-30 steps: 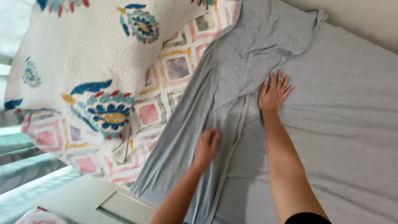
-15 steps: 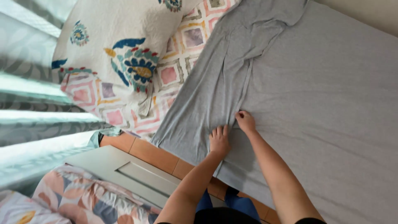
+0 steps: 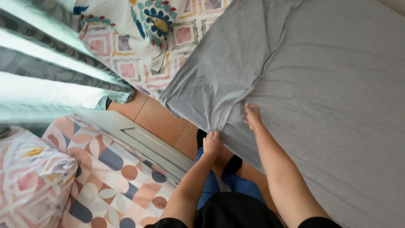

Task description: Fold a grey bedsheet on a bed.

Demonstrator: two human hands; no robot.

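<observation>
While left hand [image 3: 212,143] fingers pinch the grey sheet [image 3: 219,80] edge, right hand [image 3: 252,116] fingertips curl hidden

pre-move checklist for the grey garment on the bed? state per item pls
1. Left hand grip on the bottom edge of the grey jersey garment: ok, fingers closed on the hem.
2. Right hand contact: ok, it lies on the fabric by the seam; whether it pinches, cannot tell.
3. Garment flat on the plain grey bedsheet: not ok, a raised fold runs from the hem up the middle.
4. Hem on the bed: not ok, the corner hangs over the tiled floor.
5. Patterned quilt clear of the garment: cannot tell, their edges meet at the left.
</observation>
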